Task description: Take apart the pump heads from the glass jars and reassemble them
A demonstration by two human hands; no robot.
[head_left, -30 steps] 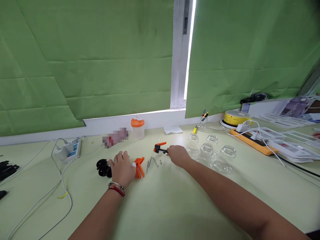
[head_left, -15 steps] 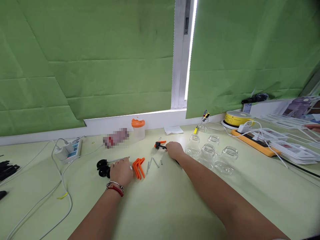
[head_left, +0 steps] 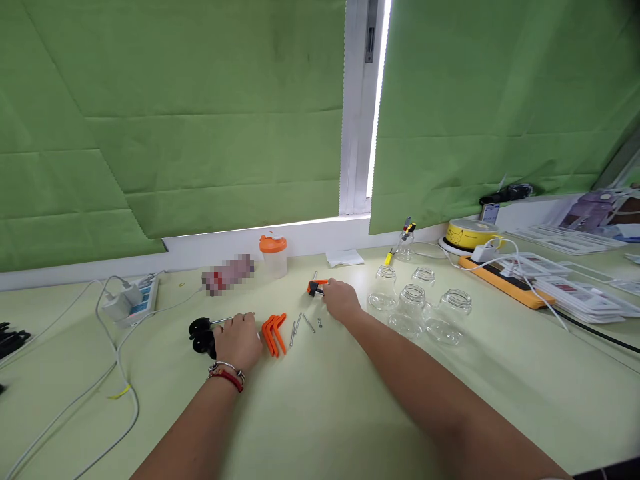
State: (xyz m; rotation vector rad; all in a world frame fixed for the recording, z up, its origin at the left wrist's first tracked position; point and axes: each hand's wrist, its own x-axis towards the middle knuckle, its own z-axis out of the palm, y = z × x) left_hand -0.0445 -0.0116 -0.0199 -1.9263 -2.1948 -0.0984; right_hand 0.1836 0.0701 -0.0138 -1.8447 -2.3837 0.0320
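Observation:
My left hand (head_left: pixel 237 340) rests low on the table with its fingers curled down. Beside its fingers lie black parts with rounded ends (head_left: pixel 201 335) and a thin metal rod (head_left: pixel 225 321); what the fingers hold, if anything, is hidden. Just right of that hand are several bent orange pieces (head_left: pixel 274 335), then long screws (head_left: pixel 299 324) and tiny metal pieces (head_left: pixel 320 323). My right hand (head_left: pixel 342 301) reaches farther forward, its fingers closed around the near end of a small black and orange part (head_left: pixel 315 288). Another thin metal piece (head_left: pixel 315 275) lies behind that part.
Several clear glass jars (head_left: pixel 412 310) stand right of my right hand. Behind are a cup with an orange lid (head_left: pixel 273 257), white paper (head_left: pixel 345 258) and a jar of tools (head_left: pixel 406 247). Power strips (head_left: pixel 505 283) and white cables (head_left: pixel 117 353) lie at both sides.
My right hand has shifted slightly left and now covers more of the black and orange part. My left hand stays in place. The view has shifted slightly.

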